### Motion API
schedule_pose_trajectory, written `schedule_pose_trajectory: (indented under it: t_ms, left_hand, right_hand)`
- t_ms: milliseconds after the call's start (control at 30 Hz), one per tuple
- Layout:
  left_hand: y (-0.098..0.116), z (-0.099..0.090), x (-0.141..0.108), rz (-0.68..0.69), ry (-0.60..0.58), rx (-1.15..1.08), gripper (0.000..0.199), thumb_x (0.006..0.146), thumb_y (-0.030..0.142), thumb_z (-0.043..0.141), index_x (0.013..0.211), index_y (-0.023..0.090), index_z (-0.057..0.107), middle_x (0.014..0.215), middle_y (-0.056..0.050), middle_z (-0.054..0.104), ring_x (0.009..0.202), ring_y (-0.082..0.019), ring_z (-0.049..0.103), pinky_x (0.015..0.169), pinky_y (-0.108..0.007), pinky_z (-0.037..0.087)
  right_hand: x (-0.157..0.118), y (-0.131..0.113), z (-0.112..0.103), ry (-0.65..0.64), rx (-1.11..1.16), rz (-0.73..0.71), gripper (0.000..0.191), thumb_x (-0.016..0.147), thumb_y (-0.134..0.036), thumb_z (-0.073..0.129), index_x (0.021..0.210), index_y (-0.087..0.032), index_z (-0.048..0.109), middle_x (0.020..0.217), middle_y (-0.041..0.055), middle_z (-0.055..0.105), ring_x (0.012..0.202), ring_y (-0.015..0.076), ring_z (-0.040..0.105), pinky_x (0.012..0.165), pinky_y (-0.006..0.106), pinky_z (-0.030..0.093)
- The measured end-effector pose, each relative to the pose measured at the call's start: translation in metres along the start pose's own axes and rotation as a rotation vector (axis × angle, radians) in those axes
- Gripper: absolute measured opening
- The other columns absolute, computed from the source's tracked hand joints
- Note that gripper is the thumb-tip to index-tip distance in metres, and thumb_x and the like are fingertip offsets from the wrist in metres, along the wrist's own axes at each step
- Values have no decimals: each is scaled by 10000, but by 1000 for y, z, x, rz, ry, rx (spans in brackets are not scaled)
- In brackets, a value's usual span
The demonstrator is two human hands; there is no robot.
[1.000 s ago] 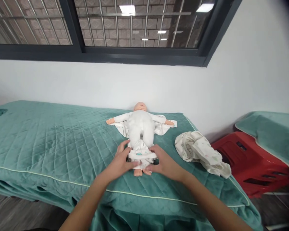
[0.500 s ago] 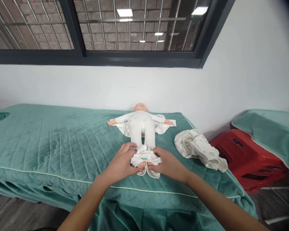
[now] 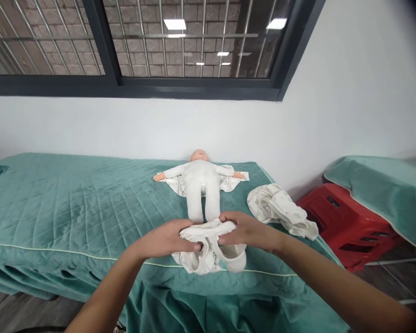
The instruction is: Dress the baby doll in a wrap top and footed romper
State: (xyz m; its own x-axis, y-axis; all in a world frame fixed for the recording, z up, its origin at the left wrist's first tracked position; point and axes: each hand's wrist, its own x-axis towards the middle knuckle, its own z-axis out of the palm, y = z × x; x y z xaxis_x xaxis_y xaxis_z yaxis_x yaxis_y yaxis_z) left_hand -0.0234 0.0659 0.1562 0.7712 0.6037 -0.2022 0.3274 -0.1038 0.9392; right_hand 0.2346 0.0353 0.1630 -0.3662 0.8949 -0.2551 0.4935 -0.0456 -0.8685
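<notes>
A baby doll (image 3: 201, 178) with a white cloth body lies on its back, arms spread and legs toward me. Its feet are hidden behind a white printed garment, seemingly baby pants (image 3: 213, 259), bunched at the lower end of the legs with two openings facing me. My left hand (image 3: 171, 238) pinches the left side of the pants, thumb in front. On the other side my right hand (image 3: 247, 230) grips the upper edge, its thumb at the right opening. Under the doll's arms a white shirt (image 3: 230, 184) is spread open.
A crumpled white printed cloth (image 3: 280, 208) lies right of the doll. The green quilted bed cover (image 3: 90, 208) reaches the wall below a barred window (image 3: 194, 85). Right of the bed are red plastic stools (image 3: 350, 226), partly under another green cover (image 3: 384, 185).
Both hands have drawn the pants toward me and lower along the doll's legs. The feet, visible before, are now covered, and the garment's openings face me. The view has shifted slightly.
</notes>
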Motion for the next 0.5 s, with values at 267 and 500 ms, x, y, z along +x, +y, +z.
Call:
schedule_pose_trajectory:
  t_ms: [267, 500]
  left_hand:
    - [50, -49, -1, 48, 10, -11, 400, 723, 427, 753, 1026, 184, 657, 1014, -47, 676, 932, -226, 617, 741, -287, 495]
    - [119, -104, -22, 182, -34, 132, 387, 729, 321, 761, 1077, 189, 655, 1062, -74, 675, 956, -224, 624, 787, -295, 512]
  right_hand:
    - [6, -59, -48, -125, 82, -137, 405, 706, -477, 777, 923, -170, 627, 862, 1, 614, 785, 142, 564, 677, 249, 424]
    - [3, -130, -90, -340, -53, -303, 397, 713, -428, 797, 939, -167, 603, 854, 2, 600, 766, 118, 547, 637, 225, 420]
